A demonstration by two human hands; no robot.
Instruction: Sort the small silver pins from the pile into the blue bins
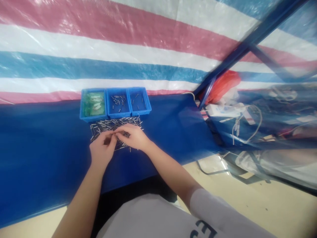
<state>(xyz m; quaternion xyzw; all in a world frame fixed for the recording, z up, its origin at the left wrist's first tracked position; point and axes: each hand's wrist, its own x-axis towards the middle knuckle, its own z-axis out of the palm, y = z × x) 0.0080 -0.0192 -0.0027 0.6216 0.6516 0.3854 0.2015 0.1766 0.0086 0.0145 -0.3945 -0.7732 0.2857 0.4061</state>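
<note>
Both hands meet over a spread of thin metal pins [106, 124] on the blue table. My left hand [101, 147] pinches with thumb and forefinger, its tips touching those of the other hand. My right hand [133, 136] is likewise closed in a pinch. Whatever lies between the fingertips is too small and covered to make out. Just beyond the pins stand three blue bins side by side. The left bin [81, 105] holds green bags with pale pieces, the middle bin [118, 115] a loose group of pins, the right bin [141, 107] several scattered ones.
The blue tabletop [44, 148] stretches to both sides. A striped plastic sheet [99, 39] hangs behind it. To the right rise blue metal frame bars [237, 49], with a red bag [224, 86], a white power strip [223, 110] and cables on a neighbouring blurred table.
</note>
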